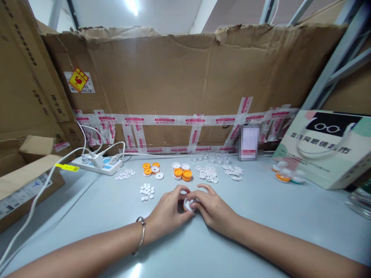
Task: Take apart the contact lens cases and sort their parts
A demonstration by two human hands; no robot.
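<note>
My left hand [171, 206] curls its thumb and fingers around a round plastic case [189, 204], white on top with orange at its lower left edge. From the other side, my right hand [213, 204] presses thumb and fingertips onto the same case; whether a small part sits under them is hidden. Just beyond my hands are orange and white rings [182, 173], some stacked. Small white discs [147, 191] lie left of my left hand. Further back to the right are a pile of clear-white plastic pieces [207, 173] and a smaller pile of similar pieces [233, 172].
More orange and white rings [151, 169] and small white parts [125, 173] lie left, near a power strip [98, 164] with cables. Clear domes [210, 156] line the back. A phone [249, 143] leans on cardboard [174, 77]. Finished-looking cases [286, 174] stand by a paper bag [324, 154].
</note>
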